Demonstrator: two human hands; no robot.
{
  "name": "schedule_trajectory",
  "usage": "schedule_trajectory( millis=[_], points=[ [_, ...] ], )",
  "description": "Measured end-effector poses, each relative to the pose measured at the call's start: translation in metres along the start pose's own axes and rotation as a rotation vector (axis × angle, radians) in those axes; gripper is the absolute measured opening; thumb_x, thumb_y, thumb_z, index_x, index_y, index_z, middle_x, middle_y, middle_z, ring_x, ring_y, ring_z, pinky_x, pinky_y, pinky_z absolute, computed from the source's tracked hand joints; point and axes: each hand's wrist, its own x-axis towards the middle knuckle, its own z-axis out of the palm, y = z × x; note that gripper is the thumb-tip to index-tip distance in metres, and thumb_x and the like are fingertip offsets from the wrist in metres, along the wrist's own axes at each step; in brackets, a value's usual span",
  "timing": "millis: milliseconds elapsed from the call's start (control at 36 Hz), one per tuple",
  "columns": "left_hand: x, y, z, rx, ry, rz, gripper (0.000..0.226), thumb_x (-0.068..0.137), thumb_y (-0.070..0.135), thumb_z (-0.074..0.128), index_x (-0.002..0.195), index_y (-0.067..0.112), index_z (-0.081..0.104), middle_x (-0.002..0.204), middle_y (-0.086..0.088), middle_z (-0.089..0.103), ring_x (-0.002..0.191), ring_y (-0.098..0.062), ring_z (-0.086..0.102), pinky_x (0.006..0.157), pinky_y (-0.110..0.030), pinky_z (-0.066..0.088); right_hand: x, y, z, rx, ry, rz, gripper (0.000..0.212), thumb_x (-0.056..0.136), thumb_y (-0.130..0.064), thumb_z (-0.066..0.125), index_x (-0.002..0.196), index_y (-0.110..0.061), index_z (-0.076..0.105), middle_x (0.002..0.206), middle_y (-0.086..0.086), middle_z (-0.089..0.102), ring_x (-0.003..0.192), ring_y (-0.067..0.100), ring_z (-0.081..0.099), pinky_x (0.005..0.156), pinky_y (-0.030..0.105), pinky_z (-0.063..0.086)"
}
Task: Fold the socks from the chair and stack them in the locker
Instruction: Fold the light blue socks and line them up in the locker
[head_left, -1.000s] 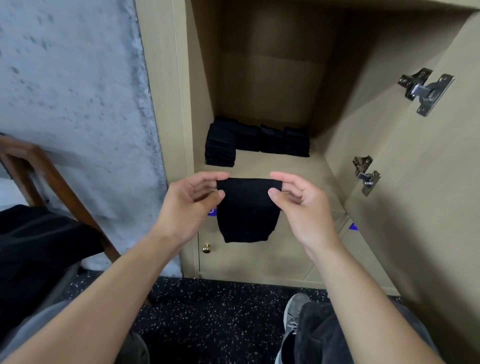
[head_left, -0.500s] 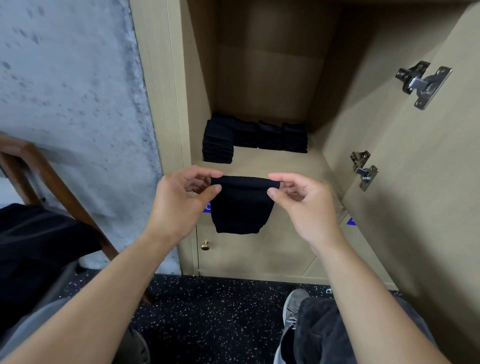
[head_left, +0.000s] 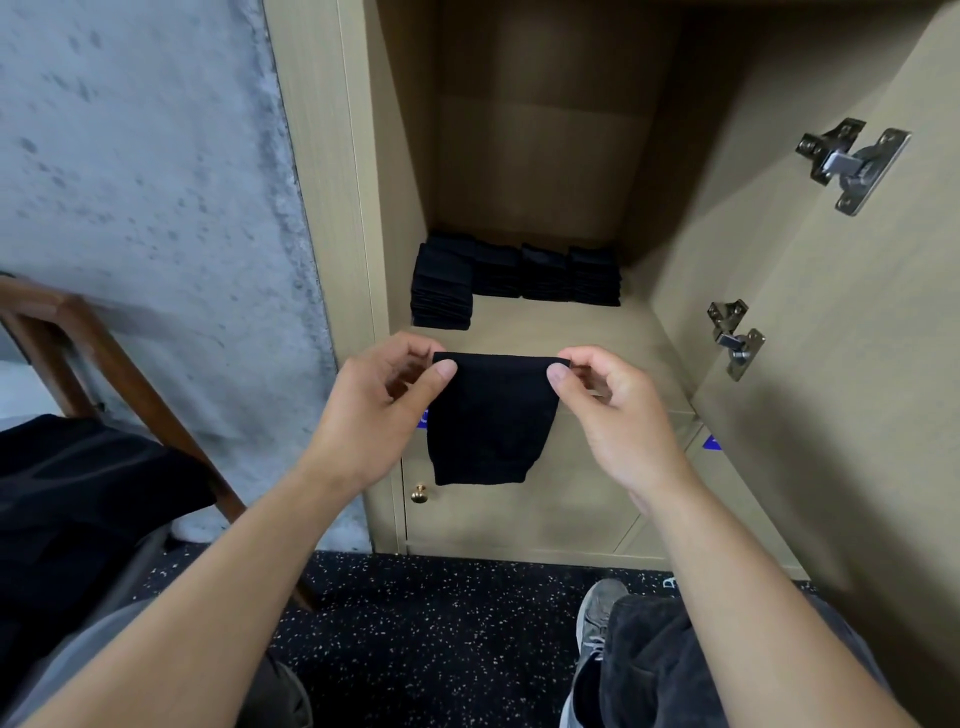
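Folded black sock hanging in the air in front of the open locker, top edge stretched level, lower end drooping to a rounded corner. Left hand on the sock's left top corner, grip a thumb-and-finger pinch on the fabric; right hand mirrored on the right top corner, same pinch, remaining fingers curled loosely behind. Sock level with the front lip of the locker shelf, not touching it. On the shelf, stacks of folded black socks in a row along the back wall, plus one stack nearer the front at the left, against the left wall. Locker door swung open on the right, two metal hinges on its inner face. Below the shelf, closed lower door with small brass knob. Wooden chair at far left with dark cloth heaped on the seat; individual socks not distinguishable there. Grey concrete wall behind the chair, dark speckled floor underneath, grey shoe at lower right.
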Motion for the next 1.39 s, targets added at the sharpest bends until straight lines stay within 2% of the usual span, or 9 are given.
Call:
schedule_trajectory(
  millis=[83,194,306,389,528,667,861,1194,1389],
  points=[
    [-0.003,0.004,0.003,-0.004,-0.051,0.031,0.005,0.102,0.028,0.060,0.100,0.025,0.063,0.071,0.006,0.064,0.062,-0.002,0.047,0.066,-0.014,0.040,0.000,0.001,0.003,0.097,-0.046,0.037,0.007,0.102,-0.028,0.062,0.101,-0.028,0.069,0.088,0.006,0.073,0.084,0.007,0.064,0.083,0.028,0.053],
    [-0.008,0.007,0.005,-0.017,-0.166,0.043,0.034,0.103,0.025,0.056,0.137,0.028,0.051,0.065,0.013,0.056,0.065,-0.002,0.051,0.071,-0.014,0.042,0.001,-0.002,0.004,0.217,-0.007,0.099,0.010,0.104,-0.023,0.060,0.110,-0.018,0.066,0.068,-0.009,0.064,0.073,0.003,0.058,0.074,0.020,0.048],
    [-0.012,0.012,0.009,-0.159,-0.307,-0.020,0.070,0.103,0.011,0.056,0.160,0.034,0.021,0.114,0.003,0.075,0.116,-0.011,0.067,0.099,-0.020,0.051,0.001,-0.005,0.003,0.310,0.018,0.205,0.017,0.104,-0.027,0.060,0.113,-0.015,0.067,0.083,0.001,0.071,0.076,0.008,0.063,0.068,0.022,0.051],
    [-0.014,0.017,0.010,-0.189,-0.323,-0.061,0.080,0.103,0.001,0.053,0.161,0.039,0.013,0.125,0.001,0.073,0.123,-0.015,0.065,0.103,-0.025,0.051,0.000,-0.008,0.002,0.348,0.001,0.268,0.017,0.104,-0.027,0.059,0.109,-0.014,0.069,0.087,-0.001,0.075,0.075,0.009,0.066,0.062,0.021,0.051],
    [-0.011,0.017,0.006,-0.214,-0.256,-0.086,0.077,0.103,-0.002,0.053,0.156,0.046,0.026,0.118,-0.007,0.075,0.116,-0.023,0.070,0.102,-0.042,0.054,0.000,-0.009,0.001,0.370,-0.005,0.342,0.015,0.102,-0.025,0.063,0.115,-0.024,0.069,0.090,-0.004,0.077,0.079,0.014,0.069,0.064,0.028,0.053],
    [-0.006,0.012,0.003,-0.344,-0.126,-0.194,0.063,0.104,-0.002,0.051,0.149,0.041,0.044,0.115,-0.008,0.076,0.108,-0.023,0.073,0.082,-0.031,0.061,-0.004,-0.012,0.002,0.423,-0.175,0.310,0.041,0.103,-0.029,0.061,0.138,-0.049,0.055,0.112,0.019,0.071,0.092,0.019,0.067,0.075,0.033,0.058],
    [-0.001,0.006,0.000,-0.381,-0.022,-0.297,0.040,0.105,0.007,0.053,0.133,0.034,0.062,0.111,-0.001,0.077,0.102,-0.020,0.074,0.072,-0.025,0.059,-0.008,-0.012,0.004,0.401,-0.408,0.273,0.036,0.098,-0.026,0.067,0.131,-0.041,0.067,0.118,0.012,0.073,0.112,0.024,0.070,0.090,0.039,0.059],
    [-0.005,0.004,0.004,-0.279,-0.179,-0.290,0.039,0.098,0.012,0.067,0.132,0.032,0.064,0.128,0.005,0.071,0.105,-0.020,0.074,0.089,-0.035,0.059,-0.001,-0.001,0.006,0.387,-0.263,0.321,0.038,0.099,-0.006,0.063,0.133,-0.024,0.065,0.111,0.001,0.078,0.094,0.009,0.072,0.070,0.018,0.053],
    [0.006,-0.003,0.012,-0.091,-0.168,-0.233,0.051,0.097,0.005,0.067,0.139,0.032,0.058,0.129,0.015,0.066,0.105,-0.002,0.070,0.086,-0.017,0.056,0.010,0.010,0.010,0.256,-0.168,0.340,0.052,0.095,-0.004,0.069,0.139,-0.030,0.061,0.119,-0.008,0.074,0.105,0.010,0.073,0.097,0.039,0.058]
  ],
)
